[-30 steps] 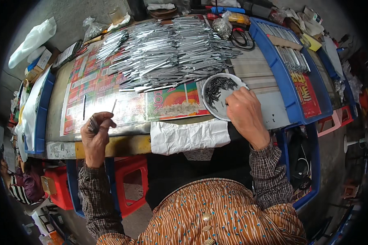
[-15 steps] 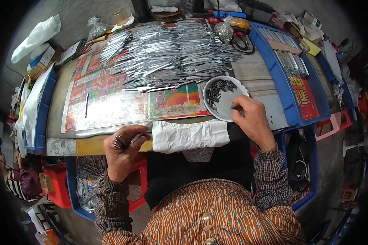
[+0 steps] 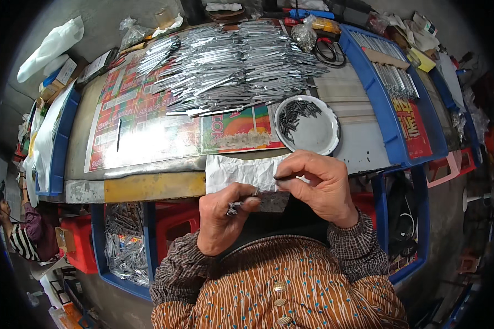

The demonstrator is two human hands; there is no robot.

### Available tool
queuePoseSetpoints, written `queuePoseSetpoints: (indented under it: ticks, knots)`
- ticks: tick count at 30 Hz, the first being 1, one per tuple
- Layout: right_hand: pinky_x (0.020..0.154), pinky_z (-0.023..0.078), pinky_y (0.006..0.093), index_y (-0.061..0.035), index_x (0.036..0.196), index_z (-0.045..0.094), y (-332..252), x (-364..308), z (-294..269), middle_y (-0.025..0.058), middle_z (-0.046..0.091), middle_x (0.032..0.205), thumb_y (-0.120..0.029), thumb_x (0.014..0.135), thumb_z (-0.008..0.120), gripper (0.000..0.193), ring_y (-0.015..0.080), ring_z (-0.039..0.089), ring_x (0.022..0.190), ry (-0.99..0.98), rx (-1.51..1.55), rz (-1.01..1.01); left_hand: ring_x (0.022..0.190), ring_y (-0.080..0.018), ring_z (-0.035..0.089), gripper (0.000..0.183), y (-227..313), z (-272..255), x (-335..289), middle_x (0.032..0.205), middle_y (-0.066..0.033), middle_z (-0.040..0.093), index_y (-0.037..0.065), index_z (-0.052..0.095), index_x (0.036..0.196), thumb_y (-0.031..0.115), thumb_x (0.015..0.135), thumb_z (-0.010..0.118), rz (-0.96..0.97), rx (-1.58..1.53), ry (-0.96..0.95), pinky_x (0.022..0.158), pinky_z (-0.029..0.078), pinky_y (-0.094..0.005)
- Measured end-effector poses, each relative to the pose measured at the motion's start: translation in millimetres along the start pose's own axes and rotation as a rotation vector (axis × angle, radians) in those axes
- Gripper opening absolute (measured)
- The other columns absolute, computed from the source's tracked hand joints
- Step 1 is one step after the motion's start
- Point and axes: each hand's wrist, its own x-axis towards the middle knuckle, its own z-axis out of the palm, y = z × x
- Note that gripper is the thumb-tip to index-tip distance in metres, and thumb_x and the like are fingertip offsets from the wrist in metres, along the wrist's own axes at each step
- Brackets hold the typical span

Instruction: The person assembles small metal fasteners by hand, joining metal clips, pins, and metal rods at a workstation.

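Note:
My left hand (image 3: 222,219) is closed around a thin silvery metal piece (image 3: 237,205), held in front of my chest below the table's front edge. My right hand (image 3: 318,183) pinches a small dark pin-like part (image 3: 282,177) between thumb and fingers, its tip close to the left hand's piece. Both hands hover over a crumpled white paper (image 3: 239,171) hanging off the table edge. A round metal dish (image 3: 319,134) with several dark small parts sits just beyond my right hand. A big heap of silvery metal strips (image 3: 230,66) covers the far middle of the table.
A blue tray (image 3: 392,82) with more metal pieces lies at the right. Black scissors (image 3: 329,52) rest behind the dish. A blue crate (image 3: 123,244) of metal pieces and a red stool (image 3: 170,219) stand under the table. Another person (image 3: 22,236) crouches at the far left.
My left hand came from the table's left front edge down to my chest. My right hand left the dish with a small part and met the left hand.

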Motion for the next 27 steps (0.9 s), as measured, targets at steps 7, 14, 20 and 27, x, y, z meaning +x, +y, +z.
queuePoseSetpoints:
  ticks: [7,14,20,27]
  knots:
    - [0.074,0.053,0.0233,0.0072,0.097,0.058,-1.0,-3.2,15.4,0.0052,0.059,0.091,0.004,0.087,0.057,0.011,0.0115,0.061,0.083,0.057,0.433,0.187,0.061,-0.0098,0.06,0.013,3.0,10.0,-2.7,0.073,-0.0065,0.065,-0.003,0.062,0.087,0.01,0.089,0.059,-0.007,-0.031,-0.05,0.056,0.048,-0.0217]
    - [0.072,0.052,0.0223,0.0065,0.096,0.058,3.1,-5.1,14.9,0.0047,0.059,0.09,0.004,0.086,0.058,0.01,0.0101,0.061,0.082,0.033,0.436,0.186,0.062,-0.0199,0.064,0.008,1.9,14.7,-5.6,0.073,-0.0098,0.065,0.002,0.062,0.086,0.005,0.08,0.066,-0.067,-0.03,-0.038,0.056,0.048,-0.0266]
    - [0.07,0.051,0.0214,0.0059,0.095,0.059,1.2,-4.4,12.9,0.004,0.059,0.089,0.003,0.086,0.058,0.01,0.0089,0.06,0.081,0.021,0.464,0.258,0.059,-0.0093,0.059,0.013,-2.4,16.4,-5.1,0.074,-0.0058,0.066,-0.002,0.063,0.09,0.01,0.089,0.059,0.002,-0.032,-0.05,0.056,0.048,-0.0217]
    - [0.067,0.049,0.0207,0.0051,0.091,0.06,4.1,-2.6,10.5,0.0041,0.061,0.083,0.001,0.084,0.061,0.008,0.0077,0.058,0.078,-0.018,0.153,0.137,0.065,-0.0225,0.066,0.01,-0.4,18.3,-4.0,0.074,-0.011,0.065,0.003,0.062,0.087,0.003,0.078,0.067,-0.001,0.04,-0.003,0.056,0.05,-0.0279]
